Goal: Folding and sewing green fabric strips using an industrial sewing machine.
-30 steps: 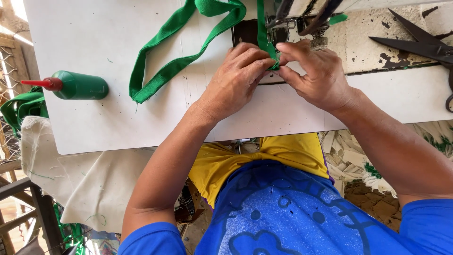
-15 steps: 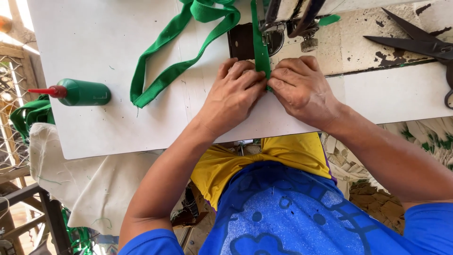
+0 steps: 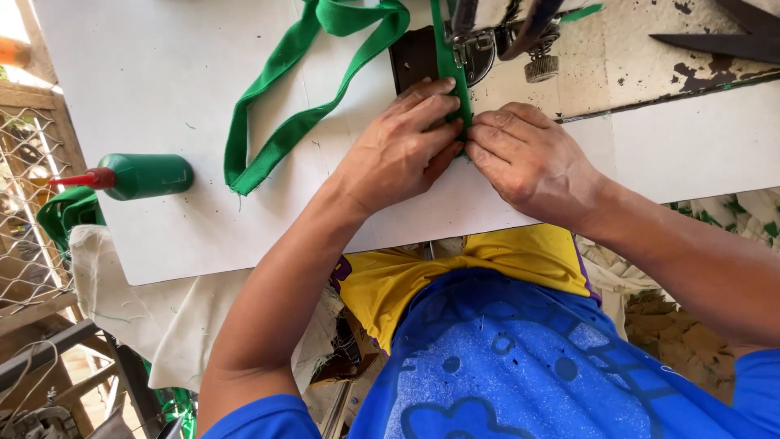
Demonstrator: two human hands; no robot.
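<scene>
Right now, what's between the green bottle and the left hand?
Head view: a loop of green strap on the white table, between the bottle and left hand.

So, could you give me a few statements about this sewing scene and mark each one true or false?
1. Both hands pinch the green strap between them. True: left hand, right hand.
2. The green bottle stands upright. False: it lies on its side, red tip pointing left.
3. The scissors are in the right hand. False: they lie apart on the table, top right.
4. The strap runs up under the sewing machine. True.
</scene>
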